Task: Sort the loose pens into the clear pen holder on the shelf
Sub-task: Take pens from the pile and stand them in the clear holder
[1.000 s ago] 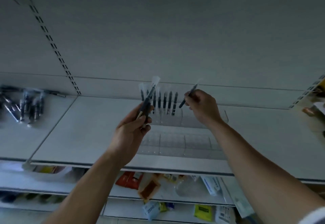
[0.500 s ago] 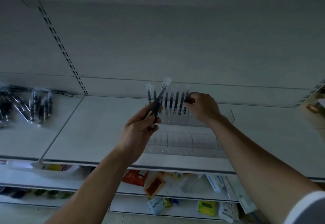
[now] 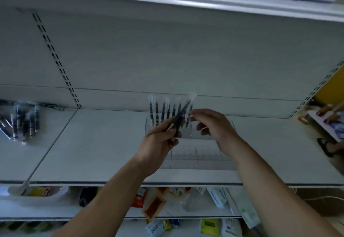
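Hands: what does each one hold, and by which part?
The left hand grips dark pens by their lower ends, caps pointing up. The right hand holds nothing.

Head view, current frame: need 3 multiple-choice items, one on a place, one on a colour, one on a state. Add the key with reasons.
1. Relative to the clear pen holder, where does the pile of loose pens lie?
A. right in front of it
B. to its left, on the same shelf
C. on top of it

2. What colour are the barrels of the standing pens in the holder's back row?
A. red
B. yellow
C. dark, near black

3. What is the left hand doing?
A. gripping a few sleeved pens
B. resting flat on the shelf
C. hanging empty

Key:
1 B: the pile sits far left on the same white board, apart from the holder.
2 C: every upright barrel looks dark under its clear sleeve.
3 A: the fingers curl round dark pens that angle up in front of the holder.
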The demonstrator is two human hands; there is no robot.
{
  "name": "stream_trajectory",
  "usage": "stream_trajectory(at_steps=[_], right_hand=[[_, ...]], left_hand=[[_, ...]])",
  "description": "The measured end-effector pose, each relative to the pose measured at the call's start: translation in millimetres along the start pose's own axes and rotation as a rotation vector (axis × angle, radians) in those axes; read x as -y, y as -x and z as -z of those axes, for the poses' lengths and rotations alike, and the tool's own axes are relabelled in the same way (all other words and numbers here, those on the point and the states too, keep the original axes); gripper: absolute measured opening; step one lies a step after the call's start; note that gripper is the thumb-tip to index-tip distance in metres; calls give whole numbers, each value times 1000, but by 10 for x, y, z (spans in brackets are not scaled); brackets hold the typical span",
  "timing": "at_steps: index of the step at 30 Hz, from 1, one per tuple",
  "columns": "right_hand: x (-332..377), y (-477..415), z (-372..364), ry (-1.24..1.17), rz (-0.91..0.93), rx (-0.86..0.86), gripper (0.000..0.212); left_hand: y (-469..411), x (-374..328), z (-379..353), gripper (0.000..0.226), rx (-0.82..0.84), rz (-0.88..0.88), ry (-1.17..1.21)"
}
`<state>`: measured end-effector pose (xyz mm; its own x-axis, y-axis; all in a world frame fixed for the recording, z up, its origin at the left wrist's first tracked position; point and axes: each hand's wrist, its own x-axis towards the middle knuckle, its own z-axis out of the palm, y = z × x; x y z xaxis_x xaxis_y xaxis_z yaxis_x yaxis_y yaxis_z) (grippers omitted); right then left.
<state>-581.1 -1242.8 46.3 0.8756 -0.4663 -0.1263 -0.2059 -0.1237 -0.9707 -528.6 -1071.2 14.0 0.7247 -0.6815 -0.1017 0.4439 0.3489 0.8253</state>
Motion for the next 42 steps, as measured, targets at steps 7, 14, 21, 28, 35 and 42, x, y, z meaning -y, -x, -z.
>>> stream_trajectory(at_steps=[7,14,21,28,35,42], right_hand=[[-48,-91,178,-301,-64,167,10],[-108,-395,515,-229,79,-151,10],[-299,-700,416,314,212,-124,17],[-340,-754,236,652,353,-52,20],[-332,-743,222,798,292,-19,24],[-304,-502,347,559,244,-146,21]], left_hand=[[-147,121,-296,39,22,29,-93],[-195,162,-224,28,-206,-196,-424],[-140,200,-110,31,-181,-165,-476],[-169,156,-162,28,-160,-174,-469],[-214,154,-257,27,-83,-168,-552],[-328,232,-218,26,-19,-181,-806]])
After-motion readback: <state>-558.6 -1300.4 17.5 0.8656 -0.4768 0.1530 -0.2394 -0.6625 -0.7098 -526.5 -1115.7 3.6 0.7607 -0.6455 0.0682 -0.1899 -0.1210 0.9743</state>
